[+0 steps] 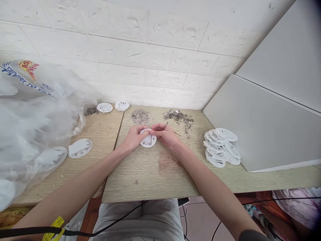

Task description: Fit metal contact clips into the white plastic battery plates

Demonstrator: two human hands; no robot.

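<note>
Above the middle of the table, both my hands work at a round white plastic battery case (148,140) with moulded slots and small metal bits in it. My left hand (135,136) pinches its left edge, thumb lying on the top rim. My right hand (164,134) is closed at the upper right edge, thumb pressed on the case close to the left thumb. A thin dark tool (166,124) sticks up from the right fingers; its kind is unclear. Just beyond my hands lie a pile of small metal pieces (140,116) and a second pile of metal clips (178,117).
Several white cases are stacked (222,147) at the right, by a grey panel (271,124). A large clear plastic bag (37,110) of white parts fills the left. Loose cases (80,148) lie beside it. A black cable (100,231) crosses my lap.
</note>
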